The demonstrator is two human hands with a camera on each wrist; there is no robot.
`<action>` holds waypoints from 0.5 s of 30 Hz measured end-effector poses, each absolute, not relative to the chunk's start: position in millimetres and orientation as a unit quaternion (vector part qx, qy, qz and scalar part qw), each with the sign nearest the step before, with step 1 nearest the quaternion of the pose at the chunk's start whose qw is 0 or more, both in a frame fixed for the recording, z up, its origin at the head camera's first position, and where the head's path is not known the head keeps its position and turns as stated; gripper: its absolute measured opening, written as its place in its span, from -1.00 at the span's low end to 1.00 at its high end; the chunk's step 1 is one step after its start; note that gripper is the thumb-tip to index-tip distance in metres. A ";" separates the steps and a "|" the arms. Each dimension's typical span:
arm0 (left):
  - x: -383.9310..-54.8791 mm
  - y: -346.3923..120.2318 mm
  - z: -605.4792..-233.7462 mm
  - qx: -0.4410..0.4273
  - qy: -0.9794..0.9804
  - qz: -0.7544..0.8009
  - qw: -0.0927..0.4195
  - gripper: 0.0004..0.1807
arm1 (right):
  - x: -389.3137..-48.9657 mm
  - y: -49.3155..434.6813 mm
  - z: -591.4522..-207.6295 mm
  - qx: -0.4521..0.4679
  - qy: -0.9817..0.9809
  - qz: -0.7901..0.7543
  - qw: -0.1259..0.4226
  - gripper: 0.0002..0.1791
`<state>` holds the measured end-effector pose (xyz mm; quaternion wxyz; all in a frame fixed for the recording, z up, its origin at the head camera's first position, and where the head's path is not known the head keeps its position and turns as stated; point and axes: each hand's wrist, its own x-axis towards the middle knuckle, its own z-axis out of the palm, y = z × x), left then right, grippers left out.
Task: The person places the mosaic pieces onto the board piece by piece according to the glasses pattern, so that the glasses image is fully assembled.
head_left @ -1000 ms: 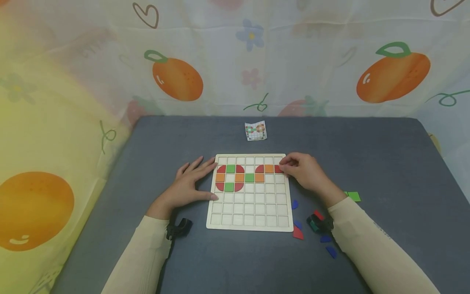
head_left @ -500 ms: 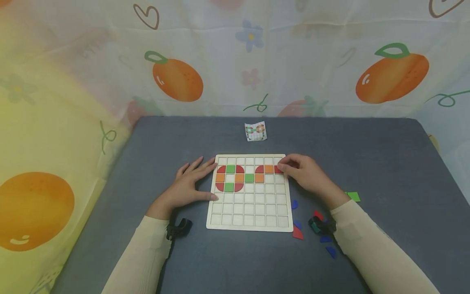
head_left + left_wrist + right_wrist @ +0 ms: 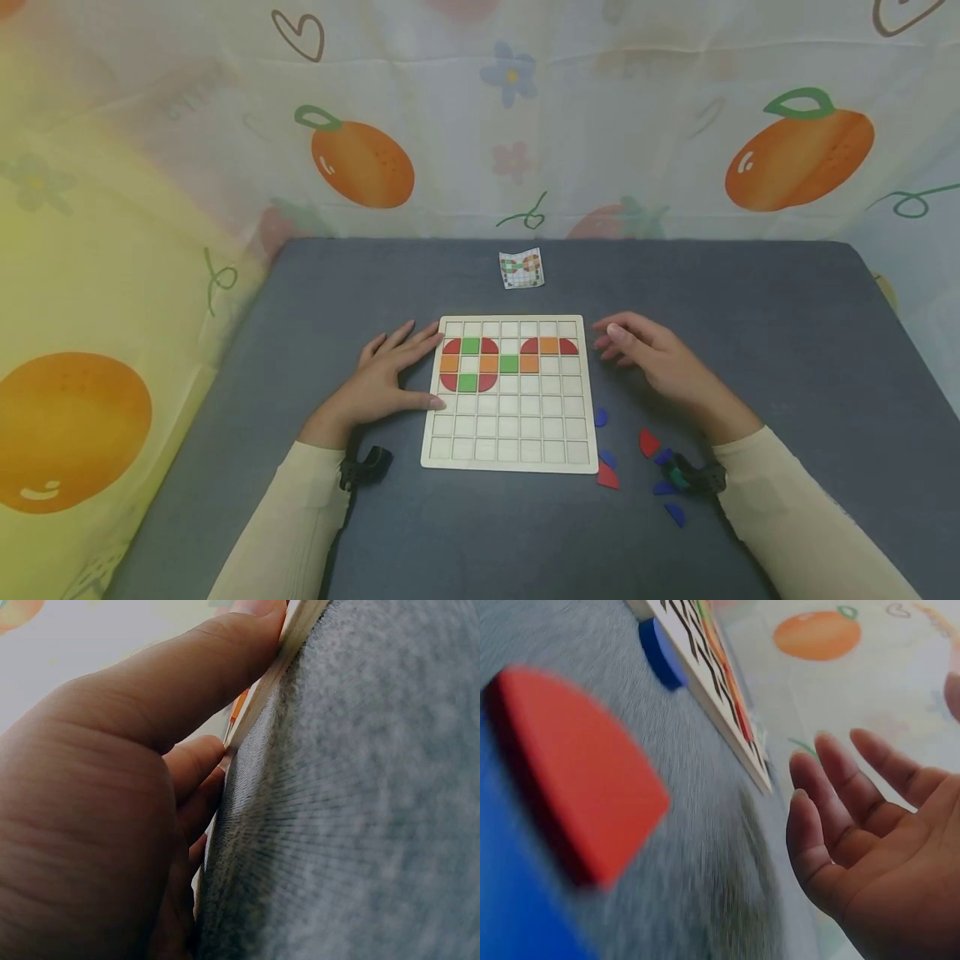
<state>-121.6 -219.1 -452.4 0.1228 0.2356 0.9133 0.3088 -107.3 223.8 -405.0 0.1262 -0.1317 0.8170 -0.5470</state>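
A light wooden grid board [image 3: 510, 429] lies on the grey table, with red quarter-round, green and orange square tiles in its upper rows. Along its left edge rests my left hand [image 3: 382, 379], fingers and thumb spread; in the left wrist view the thumb [image 3: 172, 682] touches the board's side. Just off the upper right edge hovers my right hand [image 3: 652, 358], fingers loosely bent and holding nothing. Nearest to it on the board sits a red quarter-round tile [image 3: 568, 347] at the right end of the second row. The right wrist view shows that palm [image 3: 907, 900] bare.
Loose pieces lie right of the board: a red quarter-round [image 3: 648, 443], another red piece [image 3: 608, 477] by the lower right corner, and several blue ones [image 3: 675, 514]. Behind the board is a small printed pattern card [image 3: 521, 268]. A fruit-print cloth [image 3: 637, 167] hangs behind the table.
My right hand has let go of the red quarter-round tile, leaving it in its cell, and has moved right, off the board. The left hand has stayed put.
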 end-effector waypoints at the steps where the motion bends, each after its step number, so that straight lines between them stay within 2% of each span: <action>1: -121.6 -219.0 -452.2 0.236 0.913 0.309 0.123 0.21 | -105.3 227.2 -405.1 -0.137 0.815 -0.549 0.121 -0.52; 7: -121.5 -219.2 -451.6 0.236 0.913 0.309 0.121 0.21 | -93.7 250.6 -407.3 -0.172 0.796 -0.574 0.086 -0.52; 15: -121.5 -218.9 -451.5 0.239 0.913 0.309 0.119 0.21 | -81.9 284.7 -409.0 -0.187 0.784 -0.588 0.072 -0.55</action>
